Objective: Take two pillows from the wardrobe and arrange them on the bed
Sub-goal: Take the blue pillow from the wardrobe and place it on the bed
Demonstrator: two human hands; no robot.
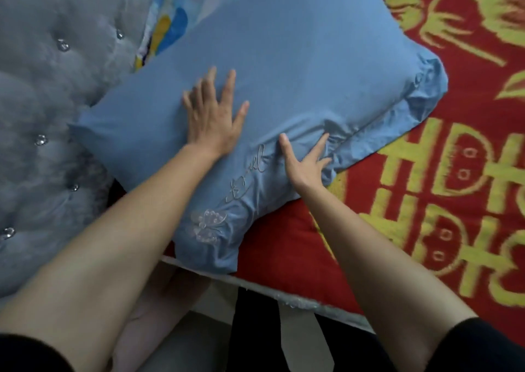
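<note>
A large blue pillow (298,67) with a frilled edge and a white embroidered butterfly lies on the bed, its left end against the headboard. My left hand (211,116) presses flat on the pillow's middle, fingers spread. My right hand (305,162) rests flat on the wrinkled near edge of the same pillow, fingers apart. Behind the blue pillow, a second pillow (167,22) with a colourful blue, yellow and white print shows only in part, leaning at the headboard.
A red bedspread (443,201) with yellow patterns covers the bed to the right. The grey tufted headboard (51,101) with crystal buttons fills the left. The bed's near edge (255,286) runs across the bottom, with floor below.
</note>
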